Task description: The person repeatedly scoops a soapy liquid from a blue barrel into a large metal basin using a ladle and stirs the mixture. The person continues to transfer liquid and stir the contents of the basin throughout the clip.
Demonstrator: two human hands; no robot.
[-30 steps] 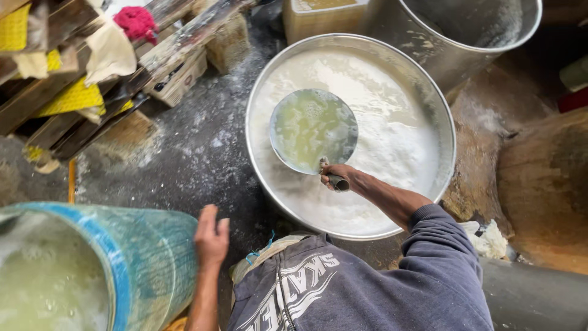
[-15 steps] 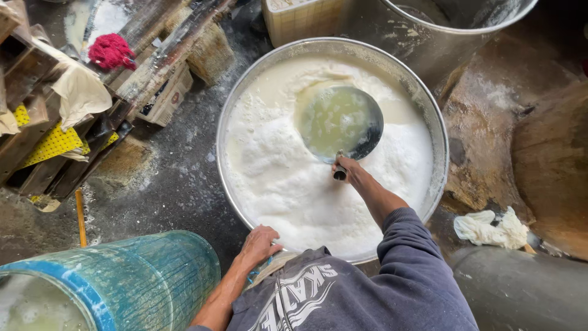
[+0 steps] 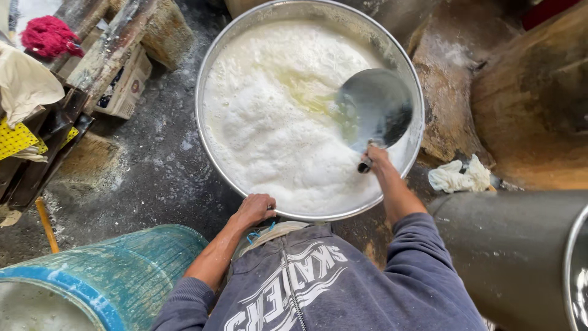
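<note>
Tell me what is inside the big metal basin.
The metal basin holds white foamy liquid with a yellowish patch near a round metal scoop, which the right hand holds by its handle. The foam hides the basin's bottom. The left hand grips the rim.

Silver-grey metal basin (image 3: 211,73), white foam inside with a pale yellow streak. Dull grey scoop (image 3: 373,107) at 3 o'clock in it. Blue-green barrel (image 3: 110,276), 7 o'clock. Red cloth (image 3: 49,35), 10 o'clock.

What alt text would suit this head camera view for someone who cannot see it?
A person leans over a wide metal basin of foamy white liquid, the right hand holding a round metal scoop in it and the left hand gripping the near rim. A blue barrel stands at lower left.
</note>
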